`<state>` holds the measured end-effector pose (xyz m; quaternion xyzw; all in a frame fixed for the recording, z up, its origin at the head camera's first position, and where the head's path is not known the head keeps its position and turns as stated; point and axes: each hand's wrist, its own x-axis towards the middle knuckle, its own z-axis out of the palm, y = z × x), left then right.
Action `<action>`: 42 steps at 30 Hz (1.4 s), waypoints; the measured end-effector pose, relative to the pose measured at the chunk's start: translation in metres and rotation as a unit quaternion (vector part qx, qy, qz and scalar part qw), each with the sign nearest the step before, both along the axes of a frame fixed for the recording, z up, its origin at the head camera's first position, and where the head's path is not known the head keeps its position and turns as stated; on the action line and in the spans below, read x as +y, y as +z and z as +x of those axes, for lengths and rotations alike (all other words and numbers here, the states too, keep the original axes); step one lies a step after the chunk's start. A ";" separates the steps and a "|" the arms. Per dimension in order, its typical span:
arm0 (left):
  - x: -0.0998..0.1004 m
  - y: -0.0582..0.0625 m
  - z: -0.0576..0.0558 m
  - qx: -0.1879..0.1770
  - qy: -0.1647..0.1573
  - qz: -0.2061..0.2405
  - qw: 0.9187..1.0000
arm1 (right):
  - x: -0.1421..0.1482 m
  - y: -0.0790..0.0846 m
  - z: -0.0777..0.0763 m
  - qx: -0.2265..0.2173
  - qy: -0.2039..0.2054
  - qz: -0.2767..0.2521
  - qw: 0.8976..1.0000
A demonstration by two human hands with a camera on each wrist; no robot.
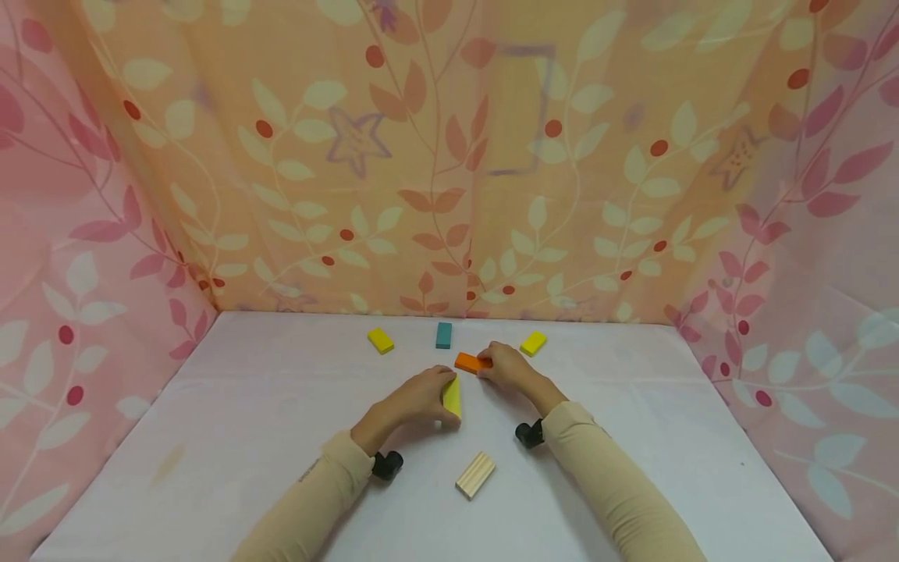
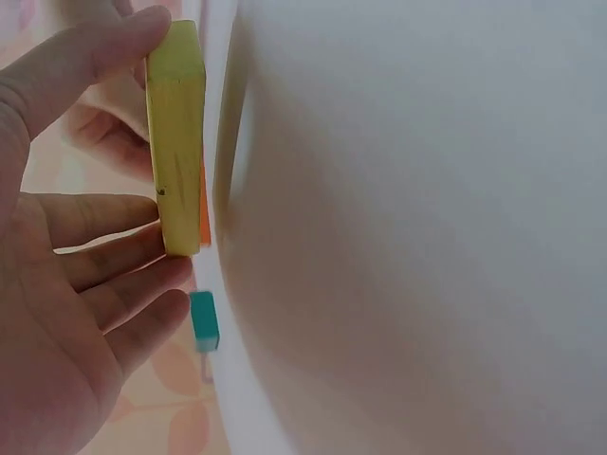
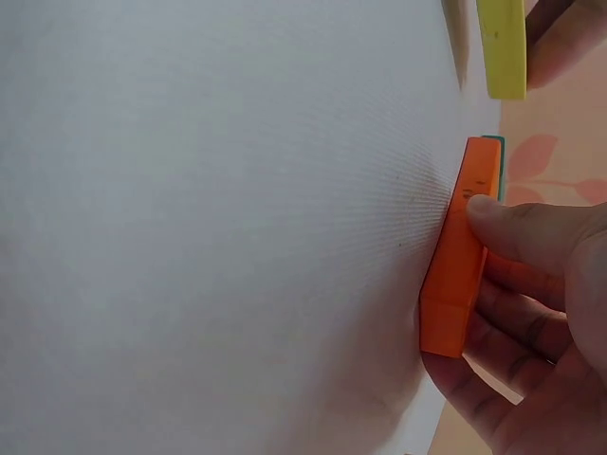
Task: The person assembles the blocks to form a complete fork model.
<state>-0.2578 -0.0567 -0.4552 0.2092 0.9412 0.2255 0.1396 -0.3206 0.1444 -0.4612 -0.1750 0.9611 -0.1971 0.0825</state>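
Observation:
My left hand (image 1: 420, 396) pinches a yellow block (image 1: 453, 396) by its two ends, thumb on one and fingertips on the other. In the left wrist view this yellow block (image 2: 177, 156) appears raised off the white surface, with a shadow beside it. To its right, my right hand (image 1: 511, 367) grips an orange block (image 1: 468, 362) between thumb and fingers. The right wrist view has the orange block (image 3: 458, 261) lying low along the tabletop, thumb on its near side. The two held blocks are close but apart.
Behind the hands lie a teal block (image 1: 443, 336), a yellow block (image 1: 381, 340) to its left and another yellow block (image 1: 533, 343) to its right. A plain ridged wooden block (image 1: 475, 474) lies nearer the front of the white table (image 1: 246, 429). Patterned cloth (image 1: 435, 156) hangs around it.

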 end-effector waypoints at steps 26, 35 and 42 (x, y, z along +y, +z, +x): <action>0.028 0.000 0.010 0.015 -0.029 -0.052 0.998 | -0.001 -0.004 0.000 0.000 0.001 -0.006 1.000; 0.030 -0.002 0.009 0.008 -0.017 -0.046 0.999 | 0.001 0.002 0.002 -0.004 -0.007 -0.012 1.000; 0.030 -0.002 0.009 0.008 -0.016 -0.049 0.999 | 0.001 0.003 0.003 0.003 0.001 -0.012 1.000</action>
